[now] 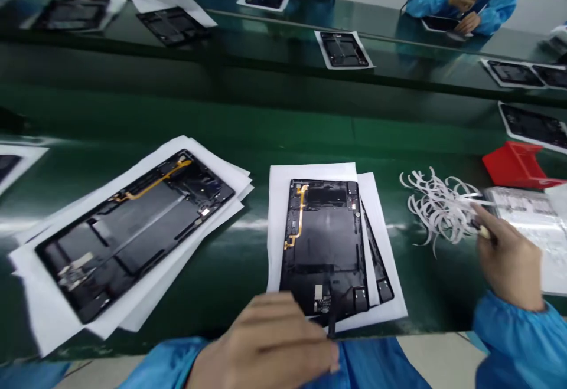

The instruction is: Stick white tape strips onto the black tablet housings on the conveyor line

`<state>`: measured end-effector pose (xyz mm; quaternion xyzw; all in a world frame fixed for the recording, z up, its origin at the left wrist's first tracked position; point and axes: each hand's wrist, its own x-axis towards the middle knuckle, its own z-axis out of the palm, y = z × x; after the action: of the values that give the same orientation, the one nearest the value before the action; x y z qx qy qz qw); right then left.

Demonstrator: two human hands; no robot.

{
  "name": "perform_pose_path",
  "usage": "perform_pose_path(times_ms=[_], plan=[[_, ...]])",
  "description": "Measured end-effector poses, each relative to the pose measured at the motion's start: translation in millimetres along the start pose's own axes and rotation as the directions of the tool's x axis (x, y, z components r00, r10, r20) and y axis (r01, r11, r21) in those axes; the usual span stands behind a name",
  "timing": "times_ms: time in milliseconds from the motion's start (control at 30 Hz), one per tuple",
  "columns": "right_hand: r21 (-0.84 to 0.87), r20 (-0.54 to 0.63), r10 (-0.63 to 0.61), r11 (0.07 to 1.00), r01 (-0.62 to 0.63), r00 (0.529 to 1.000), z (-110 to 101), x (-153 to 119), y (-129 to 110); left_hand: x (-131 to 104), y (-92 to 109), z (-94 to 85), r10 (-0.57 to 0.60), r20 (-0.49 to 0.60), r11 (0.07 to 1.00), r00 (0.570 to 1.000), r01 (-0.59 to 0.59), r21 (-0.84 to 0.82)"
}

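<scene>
A black tablet housing [330, 229] with an orange flex cable lies on white sheets in front of me, overlapping a second black housing [377, 259]. My left hand [270, 342] is at its near edge, blurred, fingers curled together; a thin dark piece [332, 312] shows by the fingertips, its kind unclear. My right hand [509, 253] is closed on a small pale-handled tool [484, 231], partly hidden by the fingers. Right beside that hand is a loose heap of curled white strips [443, 206].
Another housing [137, 229] lies on stacked white sheets [150, 306] to the left. A red holder [516, 164] and a clear plastic-covered stack [531, 218] stand at the right. Across the green bench [221, 117], more housings [343, 49] rest on paper; co-workers in blue sleeves [502, 5] work there.
</scene>
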<state>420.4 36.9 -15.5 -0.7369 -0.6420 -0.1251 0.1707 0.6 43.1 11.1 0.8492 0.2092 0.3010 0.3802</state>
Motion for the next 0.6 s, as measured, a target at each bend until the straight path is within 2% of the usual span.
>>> perform_pose_path(times_ms=[33,67,100,167,200,233,300,367,433,500,567,600], plan=[[-0.043,0.013,0.010,0.999,-0.009,1.000,-2.5,-0.7,3.6,11.6,-9.1,-5.6,0.015,-0.085,1.000,0.996,-0.014,0.022],[-0.069,-0.023,0.016,0.997,-0.018,1.000,-5.6,-1.2,0.5,23.1,-18.4,-9.3,0.007,-0.172,0.999,0.985,0.000,0.039],[-0.064,-0.073,0.031,0.997,-0.036,0.997,-9.3,-1.4,-9.1,34.0,-27.5,-10.8,-0.005,-0.267,0.999,0.964,0.016,0.040],[0.043,-0.168,0.024,0.999,-0.017,0.986,-17.1,-0.1,-44.8,52.8,-44.0,-8.5,-0.052,-0.345,0.999,0.937,0.047,-0.022],[0.178,-0.046,0.027,0.984,-0.019,0.999,-20.2,1.7,-67.9,60.2,-51.0,-5.8,-0.080,-0.356,0.996,0.931,0.062,-0.063],[0.343,0.092,-0.059,0.939,0.024,0.994,-22.0,4.6,-92.1,66.1,-57.0,-2.8,-0.109,-0.357,0.992,0.928,0.080,-0.093],[0.593,0.290,-0.220,0.806,0.006,0.931,-20.4,13.1,-136.4,74.0,-65.9,2.2,-0.161,-0.351,0.983,0.923,0.120,-0.136],[0.726,0.396,-0.312,0.682,-0.086,0.864,-12.0,23.8,-167.9,78.4,-71.9,4.3,-0.203,-0.348,0.972,0.915,0.144,-0.188],[0.803,0.443,-0.364,0.567,-0.183,0.819,-0.4,33.3,-184.7,81.4,-77.0,3.6,-0.254,-0.344,0.952,0.904,0.171,-0.253],[0.840,0.468,-0.387,0.475,-0.263,0.794,9.8,39.4,-191.1,83.3,-82.5,1.0,-0.303,-0.295,0.920,0.906,0.197,-0.337],[0.850,0.484,-0.386,0.422,-0.316,0.785,16.2,42.1,-192.5,82.2,-87.3,-1.6,-0.344,-0.235,0.879,0.909,0.224,-0.420],[0.848,0.493,-0.378,0.411,-0.334,0.784,18.1,42.7,-192.6,79.2,-88.2,-2.3,-0.371,-0.243,0.866,0.896,0.240,-0.437]])
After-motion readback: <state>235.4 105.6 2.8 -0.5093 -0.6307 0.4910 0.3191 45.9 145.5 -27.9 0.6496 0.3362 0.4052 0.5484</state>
